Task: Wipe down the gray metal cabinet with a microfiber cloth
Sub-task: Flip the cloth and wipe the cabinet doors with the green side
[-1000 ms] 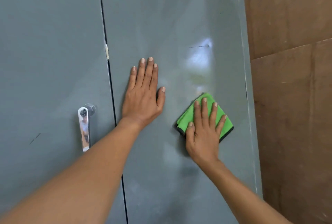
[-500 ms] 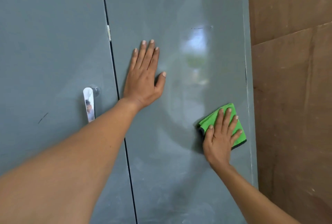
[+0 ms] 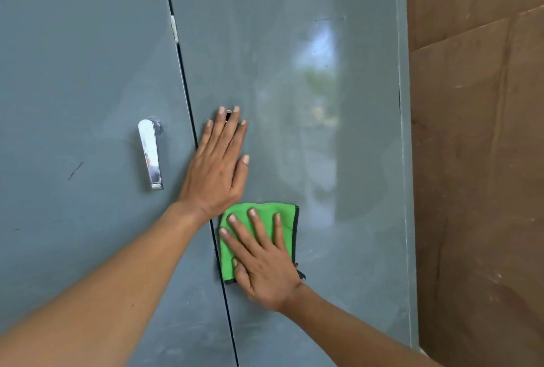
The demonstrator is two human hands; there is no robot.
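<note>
The gray metal cabinet (image 3: 323, 131) fills the view with two doors split by a dark vertical seam. My left hand (image 3: 216, 166) lies flat on the right door just beside the seam, fingers straight and pointing up. Directly below it, my right hand (image 3: 262, 260) presses the folded green microfiber cloth (image 3: 232, 255) flat against the right door, fingers spread over it. The cloth's left edge reaches the seam. Its black trim shows along the right side.
A chrome lever handle (image 3: 150, 154) hangs on the left door, left of my left hand. A small keyhole (image 3: 228, 116) shows between my left fingertips. Brown board panels (image 3: 477, 160) stand to the right of the cabinet's edge.
My right hand slid the cloth from the right door's right edge leftward to the seam. The left hand stayed flat on the door; the view shifted up.
</note>
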